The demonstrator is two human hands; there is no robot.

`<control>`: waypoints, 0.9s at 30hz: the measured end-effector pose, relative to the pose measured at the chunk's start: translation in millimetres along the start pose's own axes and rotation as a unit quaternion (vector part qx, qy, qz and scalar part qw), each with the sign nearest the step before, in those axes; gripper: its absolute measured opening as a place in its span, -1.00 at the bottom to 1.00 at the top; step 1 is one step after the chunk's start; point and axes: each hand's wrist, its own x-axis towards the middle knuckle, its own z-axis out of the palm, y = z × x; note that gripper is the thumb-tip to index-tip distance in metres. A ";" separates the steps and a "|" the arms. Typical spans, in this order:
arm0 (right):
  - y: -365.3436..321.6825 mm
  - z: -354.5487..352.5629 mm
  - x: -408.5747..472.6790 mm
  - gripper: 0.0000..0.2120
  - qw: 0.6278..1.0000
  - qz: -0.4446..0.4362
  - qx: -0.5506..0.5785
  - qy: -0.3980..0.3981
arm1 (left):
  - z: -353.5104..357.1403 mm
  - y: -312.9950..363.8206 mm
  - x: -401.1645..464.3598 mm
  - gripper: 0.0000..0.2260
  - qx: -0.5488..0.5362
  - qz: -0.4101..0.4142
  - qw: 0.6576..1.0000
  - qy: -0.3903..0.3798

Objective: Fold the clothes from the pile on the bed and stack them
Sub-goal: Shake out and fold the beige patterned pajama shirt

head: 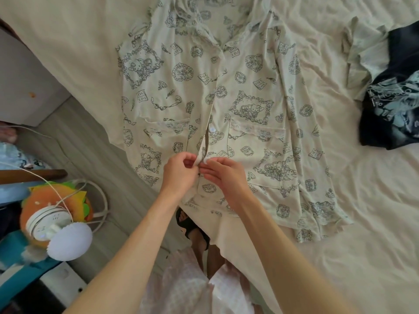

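Note:
A cream pyjama shirt (226, 91) with a dark cartoon print and lace-trimmed pockets lies spread flat, front up, on the bed (362, 223). Its button placket runs down the middle, with a white button (212, 129) fastened above my hands. My left hand (180, 172) pinches the left edge of the placket near the hem. My right hand (223, 172) pinches the right edge against it, fingertips meeting at the gap. A pile of clothes (385, 87) lies at the right: a dark printed garment on a pale green one.
The bed's left edge runs diagonally beside a grey wood floor (95, 155). On the left stand a white fan (65, 236), an orange plush toy (52, 200), cables and a wooden shelf. My legs and a sandalled foot (188, 223) stand at the bed's corner.

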 end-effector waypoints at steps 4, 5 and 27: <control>1.2 0.0 3.0 -0.89 1.000 -0.005 -0.025 -0.005 | -3.0 -2.3 -2.9 -0.88 -0.081 -0.032 0.996 -0.015; 2.5 0.6 3.2 -0.88 0.999 -0.007 -0.040 -0.005 | -2.9 -2.7 -4.4 -0.88 -0.087 -0.032 0.996 -0.014; 3.7 -7.1 7.9 -0.91 0.994 -0.007 -0.109 0.024 | -1.1 -0.2 -3.0 -0.79 -0.137 -0.046 0.988 -0.054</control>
